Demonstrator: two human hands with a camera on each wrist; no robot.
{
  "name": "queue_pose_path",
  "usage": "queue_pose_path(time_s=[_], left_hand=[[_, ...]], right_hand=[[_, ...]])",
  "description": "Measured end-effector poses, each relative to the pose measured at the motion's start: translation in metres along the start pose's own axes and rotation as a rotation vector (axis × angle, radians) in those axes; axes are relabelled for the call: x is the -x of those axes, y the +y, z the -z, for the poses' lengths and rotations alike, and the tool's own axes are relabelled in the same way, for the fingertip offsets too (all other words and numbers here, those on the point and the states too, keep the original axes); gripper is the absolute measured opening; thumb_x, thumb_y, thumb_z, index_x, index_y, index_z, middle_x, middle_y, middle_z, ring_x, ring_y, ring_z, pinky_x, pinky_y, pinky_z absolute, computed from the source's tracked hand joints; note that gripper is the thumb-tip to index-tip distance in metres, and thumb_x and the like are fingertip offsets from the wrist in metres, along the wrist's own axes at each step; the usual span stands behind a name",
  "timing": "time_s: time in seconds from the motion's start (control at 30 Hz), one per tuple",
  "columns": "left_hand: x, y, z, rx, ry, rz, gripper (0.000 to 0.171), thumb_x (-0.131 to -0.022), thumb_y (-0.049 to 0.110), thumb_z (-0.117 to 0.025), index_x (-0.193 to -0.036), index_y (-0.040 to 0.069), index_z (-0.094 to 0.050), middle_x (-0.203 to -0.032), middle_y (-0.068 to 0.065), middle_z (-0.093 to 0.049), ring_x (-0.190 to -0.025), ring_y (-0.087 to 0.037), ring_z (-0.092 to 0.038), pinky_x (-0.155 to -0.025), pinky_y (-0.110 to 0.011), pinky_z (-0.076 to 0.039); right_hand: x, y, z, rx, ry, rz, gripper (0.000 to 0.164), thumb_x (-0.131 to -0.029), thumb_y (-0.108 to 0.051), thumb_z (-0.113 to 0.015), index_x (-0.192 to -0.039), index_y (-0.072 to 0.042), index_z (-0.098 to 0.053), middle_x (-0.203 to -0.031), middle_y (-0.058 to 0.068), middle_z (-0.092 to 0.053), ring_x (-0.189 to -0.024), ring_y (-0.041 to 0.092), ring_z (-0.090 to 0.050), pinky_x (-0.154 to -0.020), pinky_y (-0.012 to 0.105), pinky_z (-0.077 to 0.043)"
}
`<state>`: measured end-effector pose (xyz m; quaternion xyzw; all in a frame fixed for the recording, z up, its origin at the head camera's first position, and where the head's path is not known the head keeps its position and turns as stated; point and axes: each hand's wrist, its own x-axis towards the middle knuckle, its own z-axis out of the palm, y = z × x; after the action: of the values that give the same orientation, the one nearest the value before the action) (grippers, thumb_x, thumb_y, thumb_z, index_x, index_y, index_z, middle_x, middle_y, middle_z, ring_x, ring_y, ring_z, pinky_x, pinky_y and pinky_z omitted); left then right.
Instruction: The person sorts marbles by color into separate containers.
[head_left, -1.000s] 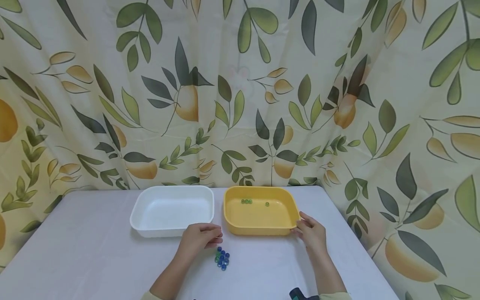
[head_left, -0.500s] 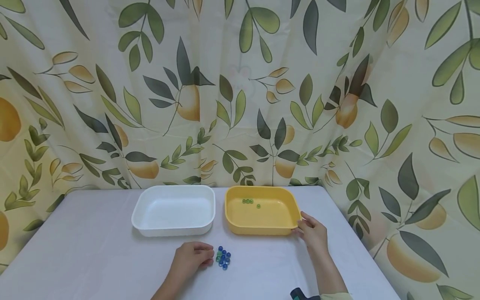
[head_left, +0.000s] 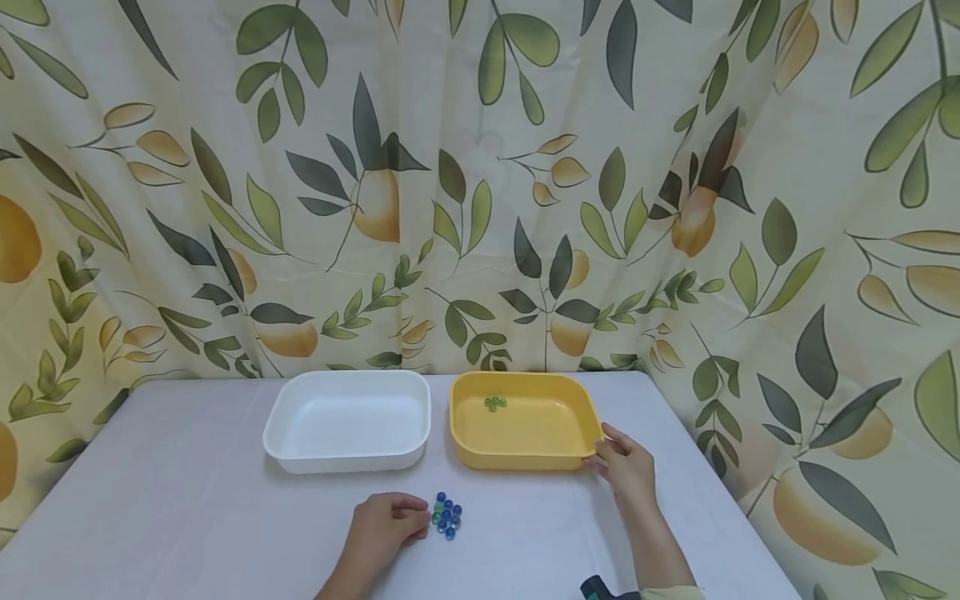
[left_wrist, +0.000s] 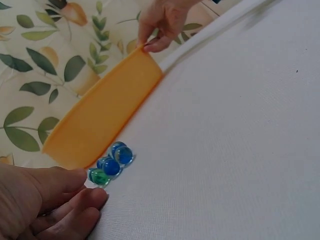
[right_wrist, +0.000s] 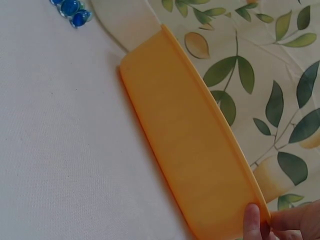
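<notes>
My left hand (head_left: 382, 525) is at the left side of a small cluster of blue and green glass marbles (head_left: 447, 518) on the white cloth. In the left wrist view, its thumb and fingertips lie slightly apart right beside a green marble (left_wrist: 99, 176); whether they touch it I cannot tell. Blue marbles (left_wrist: 111, 166) sit against the green one. My right hand (head_left: 628, 471) pinches the right end of the yellow tray (head_left: 525, 461), thumb outside the wall, as the right wrist view shows. Several green marbles (head_left: 495, 403) lie together toward the back left of that tray.
A white tray (head_left: 345, 464) stands left of the yellow one on the cloth-covered table (head_left: 187, 500). Behind hangs a leaf-patterned curtain (head_left: 465, 275). A dark object (head_left: 600, 588) lies at the front edge, partly out of view.
My left hand has come down from beside the white tray to the marble cluster. In the yellow tray, a lone green marble has rolled left to join the others. The right hand stays put.
</notes>
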<state>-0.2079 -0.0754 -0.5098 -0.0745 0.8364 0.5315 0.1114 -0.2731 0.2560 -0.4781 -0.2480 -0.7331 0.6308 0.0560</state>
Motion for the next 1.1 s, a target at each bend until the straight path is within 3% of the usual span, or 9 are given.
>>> queue_pose_path(time_s=[0.43, 0.8, 1.1], left_hand=[[0.005, 0.002, -0.004, -0.117, 0.053, -0.082, 0.015, -0.081, 0.018, -0.079, -0.094, 0.011, -0.076, -0.075, 0.006, -0.071, -0.068, -0.007, -0.065, -0.063, -0.026, -0.056], [0.003, 0.006, -0.016, -0.204, 0.147, -0.024, 0.012, -0.078, 0.021, -0.082, -0.087, 0.015, -0.077, -0.070, 0.008, -0.068, -0.067, -0.009, -0.060, -0.064, -0.029, -0.053], [0.003, 0.008, -0.019, -0.260, 0.181, -0.025, 0.010, -0.078, 0.023, -0.082, -0.084, 0.017, -0.076, -0.067, 0.010, -0.066, -0.067, -0.009, -0.058, -0.067, -0.032, -0.052]], right_hand=[[0.001, 0.002, 0.004, -0.075, -0.064, 0.066, 0.048, -0.097, 0.000, -0.054, -0.143, 0.006, -0.043, -0.112, 0.017, -0.044, -0.084, 0.012, -0.067, -0.074, 0.021, -0.061], [0.000, 0.002, 0.003, -0.055, -0.044, 0.057, 0.047, -0.097, 0.000, -0.053, -0.143, 0.005, -0.044, -0.116, 0.018, -0.044, -0.086, 0.014, -0.066, -0.073, 0.021, -0.060], [0.001, 0.002, 0.002, -0.053, -0.036, 0.058, 0.048, -0.098, -0.001, -0.054, -0.144, 0.005, -0.043, -0.116, 0.019, -0.045, -0.083, 0.012, -0.067, -0.072, 0.021, -0.060]])
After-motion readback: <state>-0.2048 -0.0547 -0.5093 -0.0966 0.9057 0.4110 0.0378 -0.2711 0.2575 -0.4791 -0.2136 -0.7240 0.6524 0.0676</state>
